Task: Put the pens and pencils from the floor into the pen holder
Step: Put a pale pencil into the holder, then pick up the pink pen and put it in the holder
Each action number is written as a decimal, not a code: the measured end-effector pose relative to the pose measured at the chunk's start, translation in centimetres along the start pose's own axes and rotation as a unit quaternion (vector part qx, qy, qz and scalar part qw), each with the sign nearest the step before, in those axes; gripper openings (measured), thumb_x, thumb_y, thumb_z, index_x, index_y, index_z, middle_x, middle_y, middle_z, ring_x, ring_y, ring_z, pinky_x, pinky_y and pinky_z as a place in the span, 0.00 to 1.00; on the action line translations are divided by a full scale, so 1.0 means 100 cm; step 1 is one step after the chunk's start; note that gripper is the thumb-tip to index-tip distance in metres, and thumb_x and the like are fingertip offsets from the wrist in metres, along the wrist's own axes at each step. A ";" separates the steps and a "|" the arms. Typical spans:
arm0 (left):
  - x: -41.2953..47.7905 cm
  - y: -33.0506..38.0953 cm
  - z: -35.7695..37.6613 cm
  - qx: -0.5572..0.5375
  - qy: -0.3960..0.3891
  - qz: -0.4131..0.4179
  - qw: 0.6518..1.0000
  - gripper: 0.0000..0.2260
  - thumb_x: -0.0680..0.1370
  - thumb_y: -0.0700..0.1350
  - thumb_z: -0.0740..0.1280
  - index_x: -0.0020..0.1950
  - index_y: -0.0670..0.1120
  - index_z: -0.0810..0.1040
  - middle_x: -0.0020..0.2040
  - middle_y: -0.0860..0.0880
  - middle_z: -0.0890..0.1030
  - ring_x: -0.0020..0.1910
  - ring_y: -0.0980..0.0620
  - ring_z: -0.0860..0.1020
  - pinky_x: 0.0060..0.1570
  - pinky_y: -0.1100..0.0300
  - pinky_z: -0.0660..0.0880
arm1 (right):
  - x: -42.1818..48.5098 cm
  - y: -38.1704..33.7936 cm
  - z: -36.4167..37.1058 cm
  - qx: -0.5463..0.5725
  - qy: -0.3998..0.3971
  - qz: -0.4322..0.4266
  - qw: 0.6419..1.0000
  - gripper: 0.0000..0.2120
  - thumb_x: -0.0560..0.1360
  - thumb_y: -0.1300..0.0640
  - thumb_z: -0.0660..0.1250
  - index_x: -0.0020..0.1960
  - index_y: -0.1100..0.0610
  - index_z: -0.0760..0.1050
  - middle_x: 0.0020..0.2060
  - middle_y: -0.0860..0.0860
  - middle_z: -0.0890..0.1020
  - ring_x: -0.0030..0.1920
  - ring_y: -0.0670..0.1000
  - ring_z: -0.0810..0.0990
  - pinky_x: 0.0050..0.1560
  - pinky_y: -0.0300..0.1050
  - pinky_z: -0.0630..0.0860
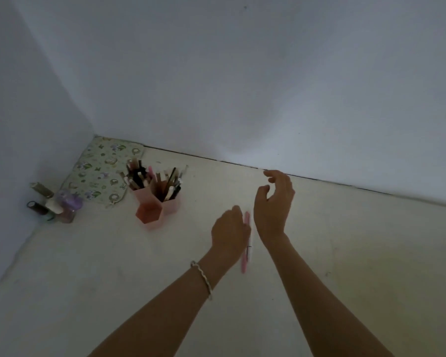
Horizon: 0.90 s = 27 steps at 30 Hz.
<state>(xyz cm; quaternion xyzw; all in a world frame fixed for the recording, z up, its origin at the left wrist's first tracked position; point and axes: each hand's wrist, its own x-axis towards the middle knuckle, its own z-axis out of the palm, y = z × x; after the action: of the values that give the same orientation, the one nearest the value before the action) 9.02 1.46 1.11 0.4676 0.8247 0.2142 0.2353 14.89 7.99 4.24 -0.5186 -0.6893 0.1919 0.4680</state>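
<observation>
Near the middle of the pale floor [345, 240], the left hand [229, 229] reaches down over a pink pen [245, 243]. Its fingers are curled under the palm and hidden, so I cannot tell if they are closed on the pen or only touch it. A thin white pen [251, 238] lies just beside the pink one. On this wrist sits a twisted metal bracelet [202, 276].

The right hand [274, 202] is raised above the floor with fingers [272, 173] apart and loosely bent, holding nothing.

To the left stands the pen holder [156, 202], pink plastic with hexagonal cups; two cups are full of pens and pencils, the front one looks empty. Behind it lies a flowered cloth pouch [101, 173]. Small glossy bottles [54, 204] stand in the corner by the smooth white wall [242, 86].
</observation>
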 end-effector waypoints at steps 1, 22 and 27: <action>-0.001 0.003 0.011 0.006 -0.015 -0.016 1.000 0.09 0.81 0.50 0.60 0.56 0.45 0.72 0.51 0.47 0.80 0.49 0.49 0.80 0.50 0.57 0.76 | -0.001 0.008 -0.007 -0.009 0.001 0.009 1.000 0.16 0.70 0.70 0.60 0.54 0.57 0.75 0.50 0.50 0.79 0.50 0.49 0.76 0.59 0.43 0.67; 0.009 0.021 0.018 -0.077 -0.030 -0.135 0.987 0.10 0.79 0.43 0.65 0.60 0.44 0.75 0.55 0.45 0.80 0.53 0.45 0.81 0.52 0.54 0.78 | -0.017 0.050 -0.027 -0.015 -0.034 0.052 0.998 0.13 0.73 0.72 0.61 0.52 0.58 0.78 0.47 0.49 0.81 0.47 0.46 0.79 0.49 0.34 0.73; 0.024 0.021 -0.065 -0.265 0.154 0.016 0.952 0.15 0.78 0.40 0.68 0.64 0.47 0.73 0.44 0.52 0.80 0.40 0.55 0.81 0.43 0.61 0.81 | -0.017 0.059 -0.023 -0.032 -0.095 0.140 0.985 0.14 0.73 0.68 0.63 0.56 0.57 0.76 0.44 0.47 0.79 0.40 0.44 0.77 0.42 0.37 0.74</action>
<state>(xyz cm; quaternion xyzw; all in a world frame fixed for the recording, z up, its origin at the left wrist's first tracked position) 5.49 3.68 7.04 0.3627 0.7569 0.4981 0.2177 20.02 8.26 0.19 -0.6043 -0.6567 0.2820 0.3522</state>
